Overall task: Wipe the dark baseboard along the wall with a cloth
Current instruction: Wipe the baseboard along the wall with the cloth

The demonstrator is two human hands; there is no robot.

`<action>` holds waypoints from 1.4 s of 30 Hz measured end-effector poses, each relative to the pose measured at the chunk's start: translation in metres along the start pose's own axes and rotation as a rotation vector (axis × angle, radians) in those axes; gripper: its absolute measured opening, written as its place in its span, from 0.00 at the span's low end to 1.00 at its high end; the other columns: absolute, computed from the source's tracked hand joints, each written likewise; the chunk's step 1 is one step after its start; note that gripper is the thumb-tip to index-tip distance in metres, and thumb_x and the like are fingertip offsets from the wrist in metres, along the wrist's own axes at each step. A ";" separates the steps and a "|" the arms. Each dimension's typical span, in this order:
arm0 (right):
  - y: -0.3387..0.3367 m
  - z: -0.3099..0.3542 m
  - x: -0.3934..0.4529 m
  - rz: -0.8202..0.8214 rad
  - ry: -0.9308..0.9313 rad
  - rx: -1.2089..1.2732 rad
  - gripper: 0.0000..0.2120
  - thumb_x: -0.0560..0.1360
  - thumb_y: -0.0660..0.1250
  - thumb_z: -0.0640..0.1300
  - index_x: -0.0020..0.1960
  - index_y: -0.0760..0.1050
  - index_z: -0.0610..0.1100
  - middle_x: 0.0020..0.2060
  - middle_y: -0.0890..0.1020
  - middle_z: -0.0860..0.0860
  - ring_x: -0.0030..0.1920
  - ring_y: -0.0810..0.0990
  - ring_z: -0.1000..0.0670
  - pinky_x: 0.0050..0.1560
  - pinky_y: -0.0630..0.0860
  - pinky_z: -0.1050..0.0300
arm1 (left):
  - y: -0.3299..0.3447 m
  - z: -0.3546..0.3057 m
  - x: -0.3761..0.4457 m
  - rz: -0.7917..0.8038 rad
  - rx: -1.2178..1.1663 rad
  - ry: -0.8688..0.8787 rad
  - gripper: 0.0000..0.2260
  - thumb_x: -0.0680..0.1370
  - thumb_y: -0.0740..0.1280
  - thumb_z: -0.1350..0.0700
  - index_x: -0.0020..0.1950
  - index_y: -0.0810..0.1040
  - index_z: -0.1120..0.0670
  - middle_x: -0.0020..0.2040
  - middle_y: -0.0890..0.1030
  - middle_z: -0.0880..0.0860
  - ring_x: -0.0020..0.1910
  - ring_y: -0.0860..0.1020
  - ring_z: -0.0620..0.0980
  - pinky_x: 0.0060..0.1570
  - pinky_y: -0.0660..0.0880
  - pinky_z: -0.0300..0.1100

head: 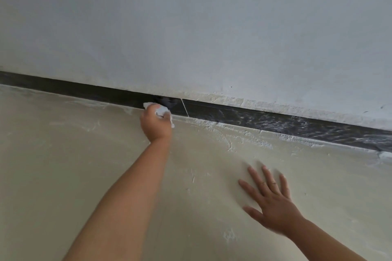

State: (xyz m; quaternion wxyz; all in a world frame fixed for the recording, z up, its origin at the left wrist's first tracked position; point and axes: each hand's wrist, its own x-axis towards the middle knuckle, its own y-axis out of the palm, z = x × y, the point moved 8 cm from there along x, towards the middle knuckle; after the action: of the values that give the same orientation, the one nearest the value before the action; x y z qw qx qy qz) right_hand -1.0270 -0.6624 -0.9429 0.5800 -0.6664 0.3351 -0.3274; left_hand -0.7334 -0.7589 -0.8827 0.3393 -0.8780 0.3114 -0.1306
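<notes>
- Left hand grips a crumpled white cloth, pressed against the dark baseboard at the foot of the wall, just left of a pale joint line.
- Right hand lies flat on the floor, fingers spread, holding nothing.
- Risk: white streaks cover the baseboard right of the joint; a loaded cloth likely smears residue rather than lifting it.
- Risk: powder along the floor edge may transfer back onto the board.

Two hands: left hand and right hand. One white cloth. One dark baseboard, in two lengths split by one pale joint line. One wall. One floor. One ring on the right hand.
</notes>
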 end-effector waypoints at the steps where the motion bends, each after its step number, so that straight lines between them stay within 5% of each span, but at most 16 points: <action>1: 0.000 0.000 -0.001 -0.005 0.001 -0.001 0.26 0.77 0.32 0.61 0.64 0.60 0.57 0.73 0.34 0.52 0.73 0.33 0.46 0.69 0.37 0.48 | 0.000 0.000 0.005 -0.003 -0.005 -0.002 0.12 0.70 0.70 0.64 0.53 0.78 0.62 0.55 0.75 0.63 0.53 0.74 0.60 0.47 0.68 0.40; 3: 0.000 -0.001 -0.002 -0.026 0.007 -0.003 0.25 0.77 0.31 0.61 0.66 0.57 0.59 0.74 0.35 0.51 0.73 0.34 0.46 0.69 0.37 0.47 | 0.007 -0.001 0.004 0.014 -0.022 -0.006 0.12 0.70 0.70 0.64 0.52 0.78 0.62 0.54 0.75 0.63 0.53 0.74 0.61 0.46 0.67 0.40; 7: 0.003 -0.001 -0.003 -0.047 0.015 -0.025 0.26 0.76 0.31 0.61 0.73 0.35 0.56 0.73 0.34 0.51 0.73 0.33 0.45 0.68 0.39 0.46 | 0.033 -0.011 -0.032 0.088 -0.095 0.004 0.13 0.69 0.71 0.64 0.53 0.78 0.62 0.53 0.76 0.63 0.53 0.74 0.60 0.43 0.63 0.35; 13: 0.003 -0.003 0.001 0.071 0.039 -0.009 0.26 0.76 0.30 0.61 0.63 0.60 0.59 0.73 0.33 0.50 0.73 0.33 0.45 0.68 0.39 0.45 | 0.066 -0.045 -0.094 0.233 -0.241 0.087 0.18 0.69 0.72 0.63 0.58 0.77 0.58 0.56 0.77 0.59 0.54 0.74 0.54 0.45 0.60 0.26; 17: -0.004 -0.006 0.005 0.095 0.069 0.007 0.32 0.76 0.31 0.60 0.59 0.73 0.63 0.73 0.32 0.49 0.72 0.32 0.45 0.68 0.38 0.46 | 0.064 -0.030 -0.093 0.228 -0.249 -0.035 0.24 0.70 0.72 0.61 0.65 0.72 0.56 0.60 0.76 0.59 0.59 0.73 0.54 0.52 0.62 0.31; 24: 0.003 -0.005 0.002 0.197 0.031 0.055 0.25 0.62 0.60 0.69 0.56 0.75 0.64 0.72 0.31 0.47 0.72 0.30 0.43 0.68 0.36 0.44 | 0.050 -0.026 -0.077 0.193 -0.180 -0.071 0.25 0.71 0.71 0.61 0.67 0.70 0.56 0.62 0.74 0.59 0.62 0.72 0.55 0.57 0.65 0.37; 26: 0.002 -0.005 0.002 0.213 0.029 0.056 0.27 0.59 0.66 0.70 0.56 0.75 0.64 0.74 0.37 0.48 0.71 0.30 0.43 0.67 0.35 0.45 | 0.058 -0.037 -0.084 0.185 -0.166 -0.082 0.25 0.72 0.70 0.60 0.67 0.69 0.56 0.62 0.74 0.59 0.61 0.72 0.55 0.57 0.66 0.38; 29: -0.004 -0.007 0.001 0.170 -0.004 0.108 0.27 0.58 0.69 0.67 0.55 0.77 0.61 0.65 0.73 0.53 0.72 0.32 0.46 0.67 0.40 0.48 | 0.078 -0.055 -0.111 0.220 -0.139 -0.134 0.26 0.73 0.68 0.59 0.70 0.65 0.56 0.62 0.74 0.60 0.61 0.72 0.57 0.56 0.66 0.41; 31: -0.007 -0.012 -0.002 0.128 -0.007 0.200 0.25 0.62 0.65 0.62 0.57 0.78 0.56 0.61 0.77 0.49 0.74 0.40 0.50 0.67 0.44 0.50 | 0.092 -0.070 -0.136 0.295 -0.128 -0.090 0.26 0.74 0.67 0.58 0.71 0.64 0.55 0.62 0.74 0.61 0.60 0.72 0.57 0.54 0.65 0.41; 33: -0.001 -0.029 -0.010 0.210 0.097 0.288 0.27 0.69 0.54 0.60 0.63 0.73 0.51 0.67 0.68 0.43 0.72 0.59 0.46 0.71 0.47 0.47 | 0.102 -0.086 -0.159 0.380 -0.150 0.012 0.25 0.74 0.66 0.58 0.70 0.64 0.56 0.62 0.74 0.60 0.60 0.72 0.56 0.53 0.64 0.38; 35: 0.008 -0.058 -0.023 0.277 0.257 0.350 0.41 0.66 0.33 0.70 0.72 0.56 0.52 0.72 0.45 0.43 0.73 0.52 0.40 0.72 0.42 0.47 | 0.102 -0.097 -0.172 0.432 -0.172 0.113 0.24 0.74 0.66 0.60 0.70 0.65 0.57 0.63 0.73 0.60 0.61 0.71 0.56 0.53 0.62 0.35; 37: 0.020 -0.081 -0.040 0.377 0.351 0.399 0.55 0.53 0.15 0.72 0.74 0.46 0.53 0.72 0.37 0.45 0.74 0.41 0.43 0.72 0.38 0.51 | 0.091 -0.098 -0.171 0.415 -0.179 0.159 0.23 0.74 0.66 0.61 0.69 0.67 0.58 0.62 0.74 0.61 0.61 0.71 0.57 0.53 0.62 0.35; 42: 0.025 -0.095 -0.053 0.522 0.311 0.296 0.56 0.51 0.11 0.70 0.74 0.41 0.53 0.73 0.36 0.46 0.74 0.38 0.45 0.72 0.38 0.51 | 0.055 -0.070 -0.126 0.257 -0.074 0.150 0.21 0.77 0.60 0.62 0.70 0.64 0.57 0.66 0.69 0.61 0.64 0.68 0.56 0.54 0.60 0.35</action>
State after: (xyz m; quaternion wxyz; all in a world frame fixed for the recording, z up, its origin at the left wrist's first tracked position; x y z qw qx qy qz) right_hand -1.1363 -0.6736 -0.9592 0.6765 -0.4088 0.5277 -0.3109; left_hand -0.8866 -0.7464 -0.8708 0.2964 -0.8305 0.4504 -0.1398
